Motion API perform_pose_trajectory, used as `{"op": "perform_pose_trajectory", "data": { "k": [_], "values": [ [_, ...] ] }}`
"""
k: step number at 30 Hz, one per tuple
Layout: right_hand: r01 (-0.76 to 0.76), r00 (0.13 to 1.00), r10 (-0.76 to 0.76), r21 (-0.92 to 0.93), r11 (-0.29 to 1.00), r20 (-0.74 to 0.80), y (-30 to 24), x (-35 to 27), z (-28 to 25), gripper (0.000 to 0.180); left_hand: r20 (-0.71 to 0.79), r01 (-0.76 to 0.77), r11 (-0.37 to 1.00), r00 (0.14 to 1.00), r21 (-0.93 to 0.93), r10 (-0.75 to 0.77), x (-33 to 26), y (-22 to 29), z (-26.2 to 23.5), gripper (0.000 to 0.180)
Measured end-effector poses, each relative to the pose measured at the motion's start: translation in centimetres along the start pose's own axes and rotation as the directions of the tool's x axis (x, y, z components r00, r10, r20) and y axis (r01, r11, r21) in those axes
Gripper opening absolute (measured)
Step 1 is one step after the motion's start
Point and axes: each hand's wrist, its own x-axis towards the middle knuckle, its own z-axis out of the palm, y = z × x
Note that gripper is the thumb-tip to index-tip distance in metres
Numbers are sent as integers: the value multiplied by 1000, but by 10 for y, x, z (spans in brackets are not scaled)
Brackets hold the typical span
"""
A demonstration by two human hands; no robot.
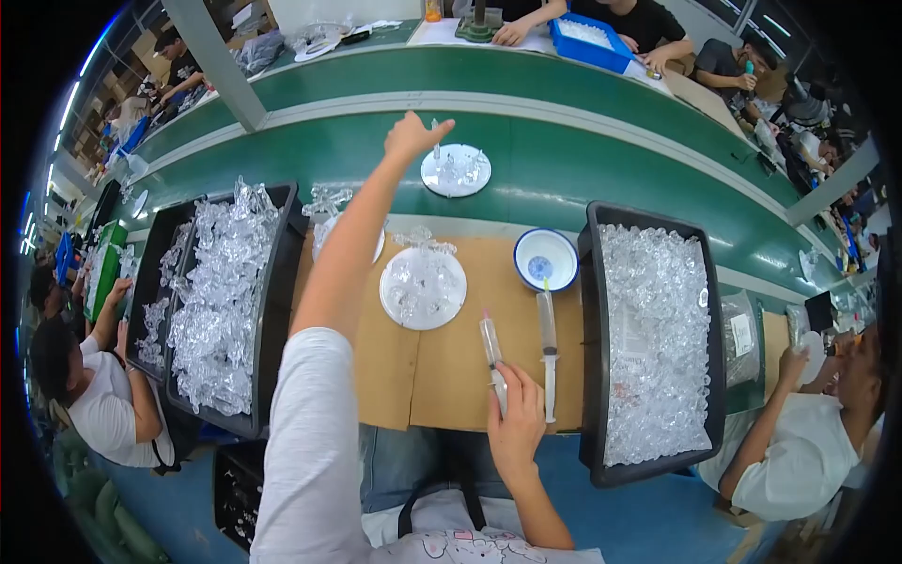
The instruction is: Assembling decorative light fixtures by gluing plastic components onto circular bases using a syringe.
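My left hand point(416, 137) reaches far forward over the green surface, thumb and forefinger spread apart. It hovers at the upper left edge of a round white plate point(456, 182) bearing several clear plastic pieces, one of which stands close to the fingertips. Near the cardboard's front edge my right hand point(517, 421) is closed on a syringe point(489, 340) with a pinkish tip. Just right of it lies a second syringe point(547, 324), its tip on the rim of a white bowl point(570, 266) with a blue edge. A second white plate point(395, 315) with clear pieces rests on the cardboard.
Black bins of clear plastic parts flank the cardboard point(376, 395): one at the left point(270, 329), one at the right point(590, 376). Behind my left forearm, another white plate point(379, 246) is partly hidden. Co-workers sit on both sides and across the green bench.
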Motion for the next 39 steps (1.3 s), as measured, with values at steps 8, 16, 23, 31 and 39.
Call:
{"op": "perform_pose_trajectory", "data": {
  "k": [8,16,23,31,39],
  "values": [
    [318,940,-315,5,948,-128,-58,55,-34,41,90,102,972,992,-214,-84,-9,8,30,27],
    [421,901,-423,-43,906,-97,-71,165,23,45,-119,-350,933,933,-90,338,-27,59,-95,27],
    [321,884,-254,-114,940,392,-96,224,49,44,99,-428,868,881,-252,463,-160,-15,-257,17],
    [354,870,-250,-186,916,426,-75,338,59,38,351,-212,942,888,-259,296,-293,-122,-180,23],
    [296,937,-235,-228,928,259,-39,470,81,29,432,-93,843,826,-530,362,-284,-135,-160,31]
  ]
}}
